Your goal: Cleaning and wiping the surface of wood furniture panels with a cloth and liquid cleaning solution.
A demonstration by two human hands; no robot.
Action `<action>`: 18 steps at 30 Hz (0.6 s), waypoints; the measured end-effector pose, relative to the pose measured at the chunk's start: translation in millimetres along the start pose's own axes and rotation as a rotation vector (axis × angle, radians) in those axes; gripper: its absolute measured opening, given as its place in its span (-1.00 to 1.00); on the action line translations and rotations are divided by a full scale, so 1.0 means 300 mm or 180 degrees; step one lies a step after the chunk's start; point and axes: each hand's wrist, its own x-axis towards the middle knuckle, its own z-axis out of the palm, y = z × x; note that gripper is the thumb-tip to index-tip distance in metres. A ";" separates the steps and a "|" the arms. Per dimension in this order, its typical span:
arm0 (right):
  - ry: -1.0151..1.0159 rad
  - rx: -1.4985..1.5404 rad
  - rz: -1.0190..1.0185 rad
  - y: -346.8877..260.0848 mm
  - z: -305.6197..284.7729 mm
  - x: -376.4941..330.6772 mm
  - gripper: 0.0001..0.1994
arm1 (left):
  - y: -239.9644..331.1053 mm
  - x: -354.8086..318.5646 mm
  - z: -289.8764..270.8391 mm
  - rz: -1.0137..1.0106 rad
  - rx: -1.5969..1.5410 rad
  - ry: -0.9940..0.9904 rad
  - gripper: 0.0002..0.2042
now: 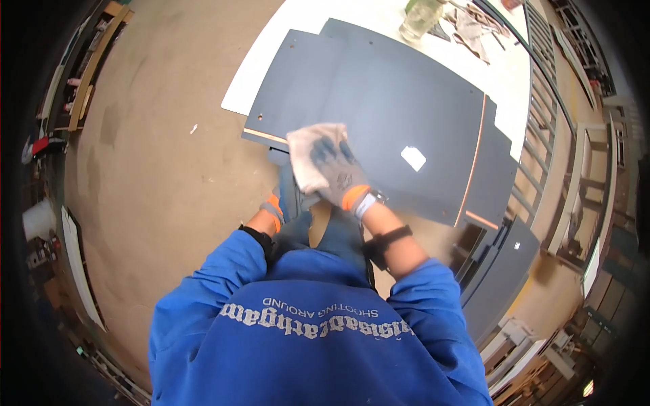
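Observation:
My right hand (338,177), in a grey work glove with an orange cuff, holds a pale pinkish-beige cloth (308,159). Its fingers lie bent over the cloth, at the near left edge of a large dark grey panel (386,101). My left hand (273,204), also gloved, is lower and further left, beside a narrow blue-grey piece (290,193) under the cloth. Its fingers are hidden, so whether it grips that piece cannot be seen. Orange-brown strips run along parts of the panel, which has small holes and a bright light reflection.
A white tabletop (247,88) lies under the panel. On its far part are a jar of pale liquid (420,20) and crumpled rags (474,30). A metal rack (542,101) stands at the right, above another grey panel (504,277). Shelving (88,74) lines the left.

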 end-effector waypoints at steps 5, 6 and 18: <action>-0.0076 -0.0530 0.0345 0.275 -0.090 0.244 -0.32 | 0.253 0.041 0.007 -0.2845 -0.3983 0.0838 -0.63; -0.0111 -0.0546 0.0395 0.327 -0.114 0.290 -0.31 | 0.274 0.041 0.023 -0.2844 -0.3014 0.1022 -0.57; 0.0239 0.0384 0.1529 0.877 -0.281 0.590 -0.40 | 0.330 0.054 0.008 -0.3061 -0.0050 0.0589 -0.36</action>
